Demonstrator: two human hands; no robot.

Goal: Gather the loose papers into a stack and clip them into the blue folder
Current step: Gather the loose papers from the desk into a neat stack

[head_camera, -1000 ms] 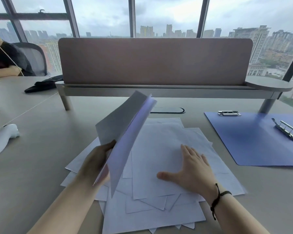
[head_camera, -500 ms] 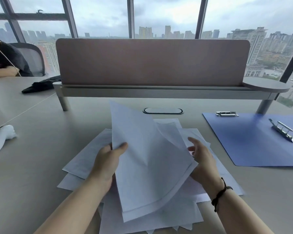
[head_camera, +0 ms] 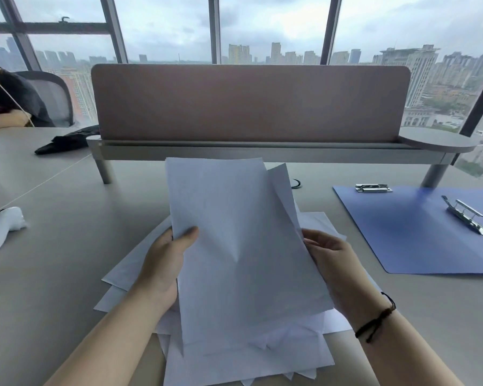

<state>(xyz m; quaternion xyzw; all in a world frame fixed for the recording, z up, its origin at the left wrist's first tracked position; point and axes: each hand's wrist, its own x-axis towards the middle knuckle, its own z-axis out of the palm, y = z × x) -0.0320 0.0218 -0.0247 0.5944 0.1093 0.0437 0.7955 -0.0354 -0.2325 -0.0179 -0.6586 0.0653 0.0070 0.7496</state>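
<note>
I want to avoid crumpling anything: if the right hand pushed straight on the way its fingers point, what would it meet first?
The right hand points leftward, so it would likely meet the held sheets it already grips at their edge; depth is uncertain.

A few white sheets are held up, tilted, above the remaining loose papers, which lie fanned and overlapping on the tabletop. To their right the blue folder lies open and flat, its metal clip raised.

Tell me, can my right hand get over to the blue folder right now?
Probably yes, but not freely: the right hand is gripping the held sheets. The desk between it and the blue folder, lying open to its right, looks bare.
</note>
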